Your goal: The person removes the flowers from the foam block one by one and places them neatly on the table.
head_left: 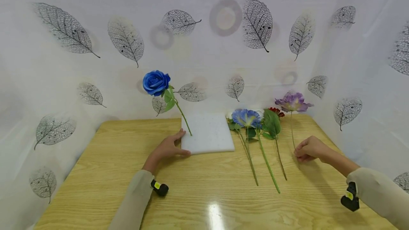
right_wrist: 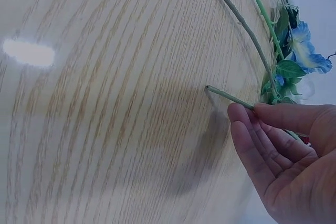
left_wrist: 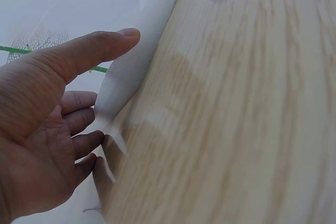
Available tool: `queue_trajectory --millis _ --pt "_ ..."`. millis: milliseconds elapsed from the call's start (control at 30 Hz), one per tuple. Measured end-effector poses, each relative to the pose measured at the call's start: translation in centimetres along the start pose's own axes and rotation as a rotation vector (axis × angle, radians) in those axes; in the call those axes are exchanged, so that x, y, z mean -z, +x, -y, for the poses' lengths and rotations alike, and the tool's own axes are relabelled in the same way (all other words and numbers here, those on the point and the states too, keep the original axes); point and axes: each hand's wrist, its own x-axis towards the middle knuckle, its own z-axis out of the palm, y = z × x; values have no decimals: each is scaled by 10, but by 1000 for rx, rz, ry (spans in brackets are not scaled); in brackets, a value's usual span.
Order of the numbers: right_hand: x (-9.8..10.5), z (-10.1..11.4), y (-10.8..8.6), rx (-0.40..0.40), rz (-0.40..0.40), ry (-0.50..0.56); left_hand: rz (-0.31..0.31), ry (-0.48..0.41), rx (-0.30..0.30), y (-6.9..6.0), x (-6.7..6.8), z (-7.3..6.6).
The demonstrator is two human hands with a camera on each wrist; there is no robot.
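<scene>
A white foam block (head_left: 211,137) lies flat toward the back of the wooden table. From its left part rises a blue rose (head_left: 156,82), its green stem tilted left and its lower end at the block. My left hand (head_left: 167,147) rests against the block's left side, thumb along the front edge and fingers fairly relaxed, as the left wrist view also shows. Between thumb and fingertips, my right hand (head_left: 311,149) pinches the lower stem (right_wrist: 228,96) of a purple flower (head_left: 293,102), held upright right of the other flowers.
Right of the block lie several artificial flowers, among them a light blue one (head_left: 246,118), a dark red one (head_left: 277,112) and a partly hidden white one. Their stems (head_left: 267,164) point toward the front. A leaf-patterned white curtain (head_left: 204,56) closes off the back and sides.
</scene>
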Motion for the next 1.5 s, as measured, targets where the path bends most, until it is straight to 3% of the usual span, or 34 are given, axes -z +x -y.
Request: queue_trajectory --millis 1500 --pt "-5 -3 0 0 28 -27 -4 1 -6 0 0 1"
